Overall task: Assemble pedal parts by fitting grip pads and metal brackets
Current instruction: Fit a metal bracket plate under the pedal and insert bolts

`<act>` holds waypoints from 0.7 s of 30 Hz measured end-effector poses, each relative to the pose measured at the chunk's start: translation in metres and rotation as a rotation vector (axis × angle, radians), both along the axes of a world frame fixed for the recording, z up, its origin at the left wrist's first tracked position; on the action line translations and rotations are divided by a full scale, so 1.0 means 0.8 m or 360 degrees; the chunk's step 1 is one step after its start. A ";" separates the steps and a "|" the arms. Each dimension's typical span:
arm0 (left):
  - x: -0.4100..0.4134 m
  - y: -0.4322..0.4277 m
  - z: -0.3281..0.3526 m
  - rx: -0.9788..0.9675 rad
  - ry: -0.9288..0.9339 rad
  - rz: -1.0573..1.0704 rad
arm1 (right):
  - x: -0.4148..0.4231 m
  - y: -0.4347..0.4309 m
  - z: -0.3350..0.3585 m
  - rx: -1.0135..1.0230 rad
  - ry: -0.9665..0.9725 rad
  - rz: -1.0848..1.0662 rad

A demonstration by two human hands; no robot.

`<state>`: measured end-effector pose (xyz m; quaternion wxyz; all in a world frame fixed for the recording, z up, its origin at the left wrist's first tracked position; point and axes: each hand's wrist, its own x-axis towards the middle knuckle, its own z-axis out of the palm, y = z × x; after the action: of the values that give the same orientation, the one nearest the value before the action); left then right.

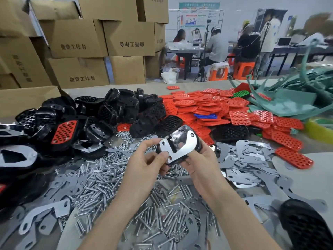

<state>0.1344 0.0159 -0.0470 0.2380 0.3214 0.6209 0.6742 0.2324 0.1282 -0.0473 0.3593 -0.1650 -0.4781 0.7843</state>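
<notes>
At far left we see stacked cardboard boxes (77, 38) behind the table (201, 84), and in front of them a heap of black pedal bodies (115, 109), one of which carries a fitted red pad (64, 131). Loose bolts (100, 179) and nuts cover the near middle of the table. Above them, our left hand (144, 165) pinches the left end of a metal bracket (175, 149) between thumb and fingertips. The bracket lies across the open underside of a black pedal (180, 138), held in the air at the centre. Our right hand (201, 163) is curled round that pedal from below and from the right. Further right lie a spread of red grip pads (207, 105), a pile of flat brackets (252, 159) and tangled teal parts (292, 98)
</notes>
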 end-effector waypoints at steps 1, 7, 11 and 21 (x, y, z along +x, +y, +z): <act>0.000 -0.001 0.000 -0.0015 0.0040 0.0005 | 0.000 0.000 0.000 -0.0004 0.0009 0.0002; 0.006 -0.002 -0.002 -0.0036 0.0240 0.0012 | -0.001 0.000 -0.002 -0.0058 -0.0032 -0.0005; 0.005 0.000 -0.003 0.0011 0.0189 0.0025 | -0.003 -0.002 -0.004 -0.0026 -0.0009 -0.0003; 0.001 -0.005 -0.008 -0.0116 0.0739 0.0169 | -0.003 0.002 -0.004 -0.0126 0.0082 0.0133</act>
<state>0.1355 0.0122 -0.0537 0.0644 0.4259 0.6990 0.5708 0.2298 0.1301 -0.0503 0.3317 -0.1388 -0.4438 0.8208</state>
